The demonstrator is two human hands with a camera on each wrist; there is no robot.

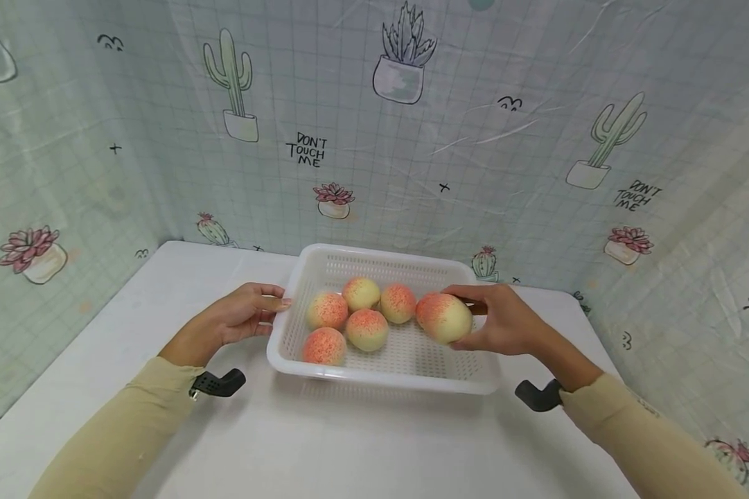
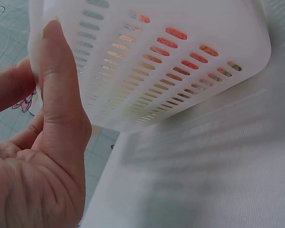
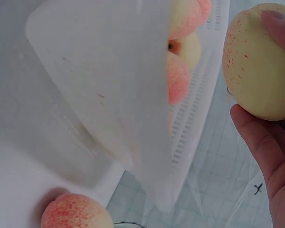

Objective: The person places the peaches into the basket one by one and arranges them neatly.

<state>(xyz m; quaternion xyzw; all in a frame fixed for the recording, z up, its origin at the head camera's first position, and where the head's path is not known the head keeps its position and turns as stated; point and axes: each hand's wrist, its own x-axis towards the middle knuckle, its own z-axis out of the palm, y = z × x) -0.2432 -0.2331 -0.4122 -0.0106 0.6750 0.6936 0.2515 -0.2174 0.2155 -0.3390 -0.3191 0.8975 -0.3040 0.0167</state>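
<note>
A white plastic basket (image 1: 405, 378) with slotted walls holds several red-and-yellow peaches (image 1: 366, 330). At its left end, my left hand (image 1: 246, 313) pinches the rim, thumb against the outer wall in the left wrist view. Over the basket's right end, my right hand (image 1: 499, 320) grips a peach (image 1: 454, 320) between thumb and fingers. Just behind that peach, a redder peach surface (image 1: 424, 308) shows in part. The right wrist view has another peach (image 3: 78, 211) on the table outside the basket; I cannot make it out in the head view.
The basket stands on a white table (image 1: 349, 443). Behind and beside it hangs a sheet (image 1: 386, 152) printed with potted cacti, close to the table's back edge. Black wrist mounts (image 1: 219, 383) stick out from both sleeves.
</note>
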